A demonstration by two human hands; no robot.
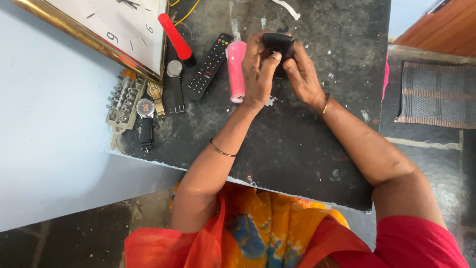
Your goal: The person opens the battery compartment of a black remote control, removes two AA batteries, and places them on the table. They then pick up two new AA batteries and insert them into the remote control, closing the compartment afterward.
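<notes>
Both hands, the left hand and the right hand, close around a small black object, possibly a gadget, beside a pink tube.

- Black small object, held over the dark speckled slab.
- Left of it: pink cylinder, black remote, red-handled black-tipped tool.
- Farther left: white clock face, gold frame.
- Below: orange cloth with blue blotches, red sleeve.

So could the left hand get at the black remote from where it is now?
Probably yes: the remote lies in the open left of the pink cylinder, near the left hand. But that hand now shares a small black object with the right hand.
</notes>
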